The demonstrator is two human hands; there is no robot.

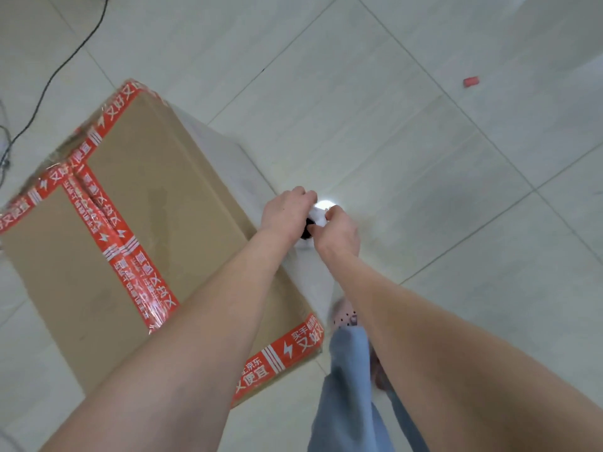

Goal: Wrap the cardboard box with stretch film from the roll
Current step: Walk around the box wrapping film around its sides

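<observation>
Mid-wrap, probably: white stretch-film roll (318,217) is gripped by left hand (287,212) and right hand (337,231), fingers curled; next it should be walked round the red-taped brown cardboard box (146,190) to their left.

Box (156,203) sits on the tile floor (424,158), with red tape (107,223) across its top and edges. Just off its right side, the left hand (287,213) and right hand (339,236) both grip the roll (318,216). Film (228,151) runs along that side of the box. A black cable (49,83) lies past its far left corner, and a red scrap (471,81) sits well off to its right.
</observation>
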